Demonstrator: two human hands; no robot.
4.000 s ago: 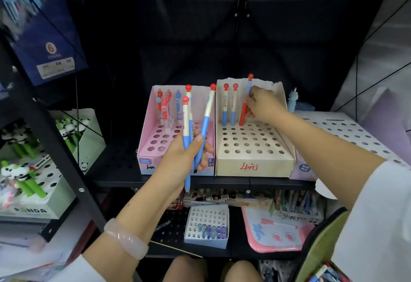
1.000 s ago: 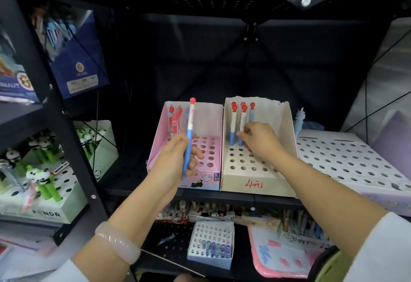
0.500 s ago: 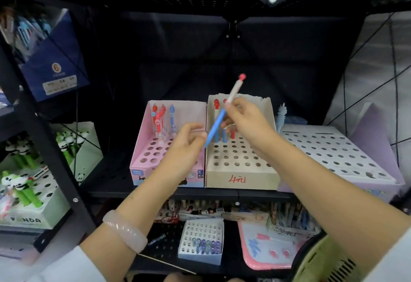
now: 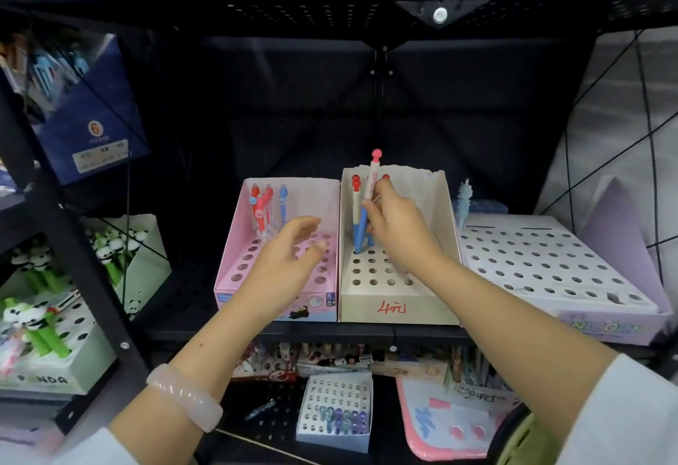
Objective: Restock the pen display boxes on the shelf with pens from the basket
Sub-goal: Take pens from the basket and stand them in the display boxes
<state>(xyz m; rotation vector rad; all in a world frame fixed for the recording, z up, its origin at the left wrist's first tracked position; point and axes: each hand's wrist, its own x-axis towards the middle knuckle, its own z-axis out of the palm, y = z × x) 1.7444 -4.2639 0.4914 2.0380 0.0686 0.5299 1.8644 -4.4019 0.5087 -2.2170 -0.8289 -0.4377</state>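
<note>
In the beige box (image 4: 398, 303), right hand (image 4: 398, 233) pinches a pen (image 4: 371, 185) beside perhaps three others; left hand (image 4: 282, 263) hovers slack, empty.

My forearms were bare up to the sleeves. On my left wrist I wore a thick bangle (image 4: 185, 396) of pale, milky pink stone, smooth and rounded, with faint twisted ridges along it. Below it, at the bottom edge, the white cuff of my left sleeve (image 4: 88, 448) showed, blurred. My right sleeve (image 4: 623, 415) was white as well, loose and wide, covering the arm from near the elbow down. My left hand (image 4: 284, 264) and right hand (image 4: 398, 229) wore no rings that I could make out.
</note>
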